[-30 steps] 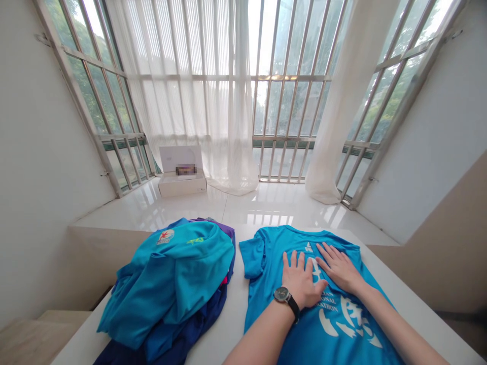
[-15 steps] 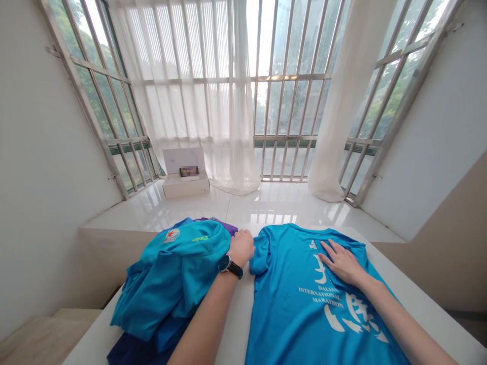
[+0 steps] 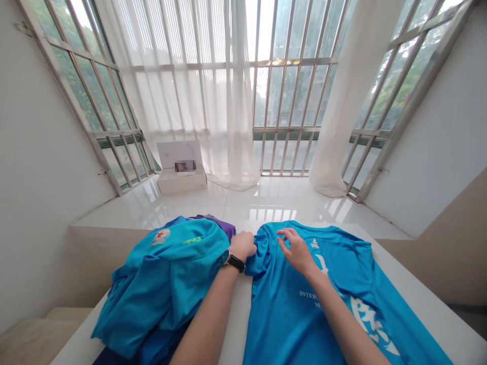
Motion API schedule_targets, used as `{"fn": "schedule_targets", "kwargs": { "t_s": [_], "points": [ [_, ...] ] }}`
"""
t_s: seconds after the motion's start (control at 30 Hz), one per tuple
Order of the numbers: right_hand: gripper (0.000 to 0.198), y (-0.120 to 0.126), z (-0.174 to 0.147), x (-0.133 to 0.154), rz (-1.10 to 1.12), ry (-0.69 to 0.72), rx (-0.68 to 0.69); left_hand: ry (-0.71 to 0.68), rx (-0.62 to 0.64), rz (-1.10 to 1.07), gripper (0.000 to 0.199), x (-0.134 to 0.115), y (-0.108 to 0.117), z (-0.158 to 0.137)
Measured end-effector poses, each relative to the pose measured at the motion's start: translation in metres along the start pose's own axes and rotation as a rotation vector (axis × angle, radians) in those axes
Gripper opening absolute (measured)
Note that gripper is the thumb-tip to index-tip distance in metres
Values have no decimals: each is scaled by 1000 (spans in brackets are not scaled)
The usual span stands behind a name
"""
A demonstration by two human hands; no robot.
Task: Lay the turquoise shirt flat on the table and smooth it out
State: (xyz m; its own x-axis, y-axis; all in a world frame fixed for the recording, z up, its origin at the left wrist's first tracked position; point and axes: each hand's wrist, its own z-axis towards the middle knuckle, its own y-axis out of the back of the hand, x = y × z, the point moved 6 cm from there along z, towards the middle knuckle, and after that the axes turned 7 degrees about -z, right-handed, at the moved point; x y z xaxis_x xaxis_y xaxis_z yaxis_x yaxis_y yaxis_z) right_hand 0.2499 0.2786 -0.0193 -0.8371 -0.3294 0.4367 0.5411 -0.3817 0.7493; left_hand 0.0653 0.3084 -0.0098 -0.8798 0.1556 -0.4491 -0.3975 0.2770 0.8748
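The blue T-shirt [image 3: 304, 304] lies flat on the white surface [image 3: 429, 299], right of the clothes pile [image 3: 167, 284]. The left hand [image 3: 243, 246] pinches its sleeve; the right hand [image 3: 294, 248] hovers released. Soft, light cloth, best gripped at seams.

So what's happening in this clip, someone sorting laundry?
A person has a bright blue printed T-shirt spread flat on a white table. Their left hand, with a black wristwatch on that wrist, grips the shirt's sleeve at its edge, while the right hand rests open near the collar. A heap of blue and purple shirts lies beside it, unfolded.
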Motion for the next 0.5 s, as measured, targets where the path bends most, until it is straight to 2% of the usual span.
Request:
{"fn": "schedule_targets", "kwargs": {
  "t_s": [0.3, 0.5],
  "points": [
    [20, -25, -20, 23, 67, 78, 190, -101, 25, -279, 24, -2, 22, 7],
    [30, -30, -24, 28, 23, 75, 223, -80, -60, -277, 27, 3, 38, -1]
  ]
}}
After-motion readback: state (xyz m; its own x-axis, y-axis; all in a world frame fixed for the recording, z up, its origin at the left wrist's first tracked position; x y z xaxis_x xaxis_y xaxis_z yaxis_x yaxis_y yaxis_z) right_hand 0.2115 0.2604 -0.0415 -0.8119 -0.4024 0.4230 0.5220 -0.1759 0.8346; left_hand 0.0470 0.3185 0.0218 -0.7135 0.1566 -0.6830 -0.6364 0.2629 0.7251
